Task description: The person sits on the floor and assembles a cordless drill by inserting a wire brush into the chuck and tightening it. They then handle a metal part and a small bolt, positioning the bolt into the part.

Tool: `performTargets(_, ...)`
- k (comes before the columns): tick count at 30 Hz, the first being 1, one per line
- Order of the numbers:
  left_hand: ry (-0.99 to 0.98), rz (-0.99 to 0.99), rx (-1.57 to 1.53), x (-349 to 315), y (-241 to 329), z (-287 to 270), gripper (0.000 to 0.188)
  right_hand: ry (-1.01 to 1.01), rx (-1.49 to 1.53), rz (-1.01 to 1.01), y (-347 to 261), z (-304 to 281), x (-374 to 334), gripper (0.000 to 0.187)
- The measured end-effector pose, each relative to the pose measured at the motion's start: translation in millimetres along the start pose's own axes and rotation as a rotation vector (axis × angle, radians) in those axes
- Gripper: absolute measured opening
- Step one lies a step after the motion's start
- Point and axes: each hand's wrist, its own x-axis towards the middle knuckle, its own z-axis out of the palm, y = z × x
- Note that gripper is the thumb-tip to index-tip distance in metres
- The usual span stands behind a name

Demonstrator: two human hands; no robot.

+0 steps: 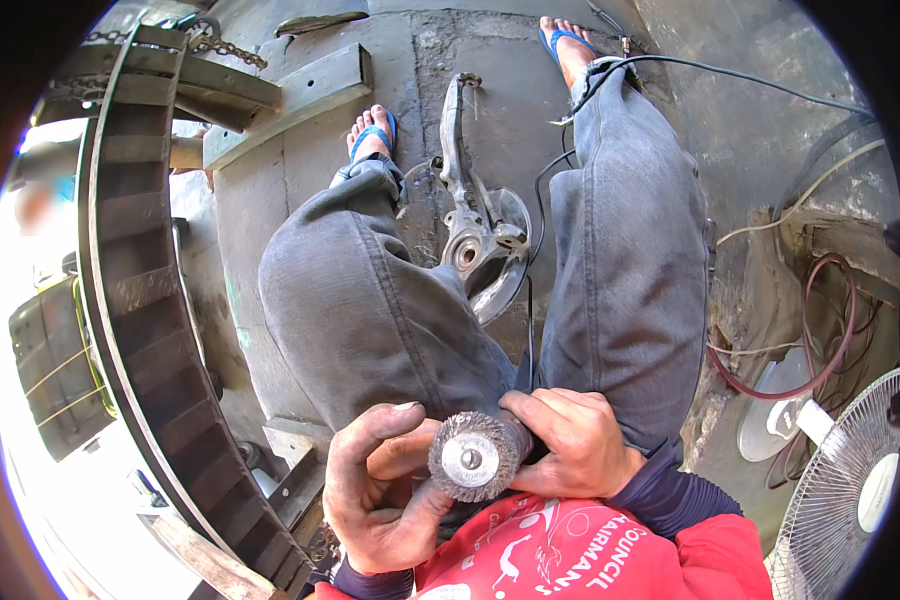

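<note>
A round wire brush [473, 457] with a pale metal hub faces up in front of my lap. My left hand [375, 490] is curled at its left edge, with the thumb and fingers against the bristles. My right hand [570, 440] is closed around the dark power tool [511, 432] behind the brush; most of the tool's body is hidden by the hand and brush. A black cord [530, 330] runs up from there between my legs. On the ground between my feet lies a metal steering knuckle [460, 180] with a round, thin shield [515, 215] attached.
At left, a long dark slatted frame [135, 270] curves past my knee, near a metal channel beam [300, 100] and chains. To the right are a white fan [840, 490], a reddish hose [760, 393] and loose cables. My feet in blue flip-flops [390, 130] flank the knuckle.
</note>
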Motion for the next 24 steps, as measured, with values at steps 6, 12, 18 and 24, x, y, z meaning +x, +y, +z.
performTargets(6,0.074,0.031,0.100,7.1,-7.3,7.0,0.057,0.015,0.004,0.019,-0.5,0.5,-0.1,0.070)
performTargets(12,0.313,-0.106,0.158,7.9,-8.9,14.7,0.084,0.031,0.018,0.049,-0.9,1.2,0.7,0.070)
performTargets(18,0.231,-0.088,-0.195,14.6,-8.6,8.7,0.085,0.041,0.018,0.048,-1.3,0.8,1.2,0.069)
performTargets(24,0.196,-0.049,-0.256,15.7,-11.5,16.5,0.076,-0.005,0.024,0.038,0.2,-2.0,0.6,0.067)
